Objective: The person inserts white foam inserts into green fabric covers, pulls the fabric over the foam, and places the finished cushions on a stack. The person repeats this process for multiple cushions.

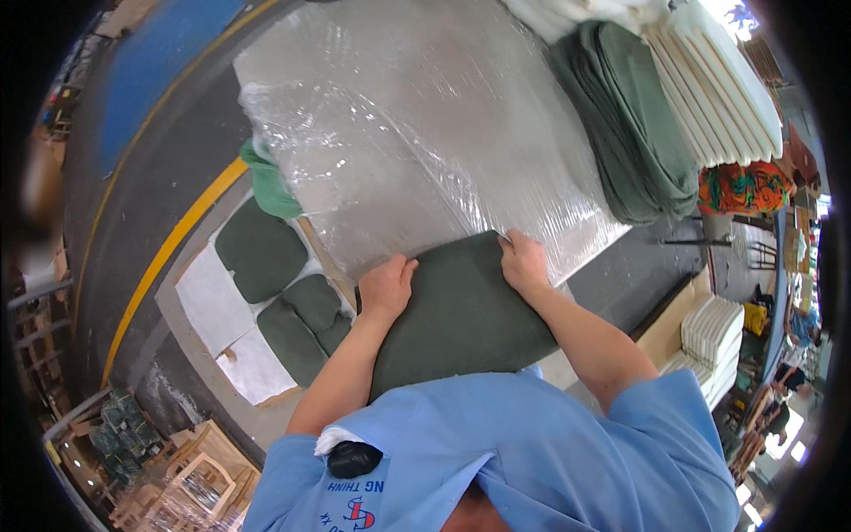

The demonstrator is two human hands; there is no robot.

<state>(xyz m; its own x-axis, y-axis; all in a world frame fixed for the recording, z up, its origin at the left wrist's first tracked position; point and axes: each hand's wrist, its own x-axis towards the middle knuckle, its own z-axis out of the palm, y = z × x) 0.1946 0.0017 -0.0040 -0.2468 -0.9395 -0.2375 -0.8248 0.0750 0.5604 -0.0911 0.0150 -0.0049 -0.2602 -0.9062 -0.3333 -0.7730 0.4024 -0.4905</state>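
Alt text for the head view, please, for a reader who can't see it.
A person's left hand and right hand hold a dark green cushion near its far corners, beside a plastic-covered surface. Folded green fabric and stacked white pads sit at upper right; more green pieces lie in an open box at left.

left hand (388, 285) and right hand (525, 262) gripping the far corners of a dark green cushion (461, 310), plastic-covered table (425, 115) beyond, folded green fabric (629, 124) beside stacked white pads (714, 89) at far right, green padded pieces (261, 251) in an open carton (205, 353) at left
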